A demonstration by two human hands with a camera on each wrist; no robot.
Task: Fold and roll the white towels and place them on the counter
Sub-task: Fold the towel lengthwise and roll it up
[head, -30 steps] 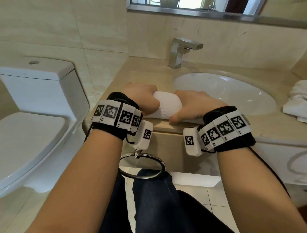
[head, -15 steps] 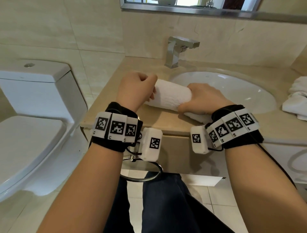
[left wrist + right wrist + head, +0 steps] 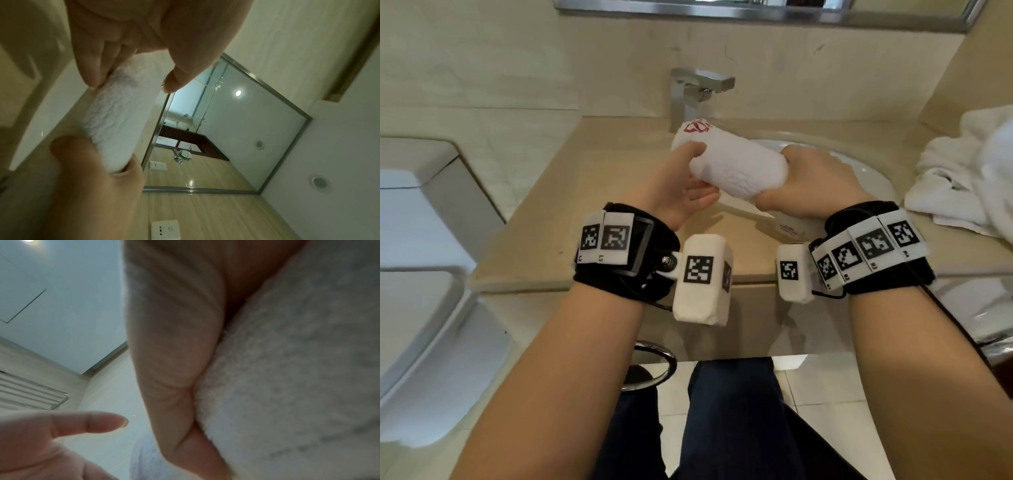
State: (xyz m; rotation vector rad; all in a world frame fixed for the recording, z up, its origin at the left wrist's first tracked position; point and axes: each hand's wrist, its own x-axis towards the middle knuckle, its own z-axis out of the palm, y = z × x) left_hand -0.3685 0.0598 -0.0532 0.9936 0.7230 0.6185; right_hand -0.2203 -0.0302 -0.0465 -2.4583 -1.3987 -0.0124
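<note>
A rolled white towel [image 3: 736,164] is held above the beige counter [image 3: 571,212], in front of the sink, its far end bearing a red logo [image 3: 697,126]. My left hand [image 3: 685,181] grips the roll's left end, thumb on top and fingers underneath. My right hand [image 3: 808,185] grips the right end from above. A loose edge of the towel with a small label [image 3: 787,230] trails below the roll onto the counter. In the left wrist view the roll [image 3: 119,116] runs from my left hand [image 3: 127,84] down to the right hand. The right wrist view is filled by terry cloth [image 3: 287,369].
A heap of loose white towels [image 3: 962,171] lies on the counter at the right. The chrome faucet [image 3: 688,92] and the basin [image 3: 866,168] are just behind the roll. A toilet [image 3: 421,246] stands to the left, and a towel ring [image 3: 654,370] hangs under the counter's front edge.
Both hands have lifted the roll off the counter's front edge and carried it away toward the faucet. The left hand has turned palm up under the roll's end.
</note>
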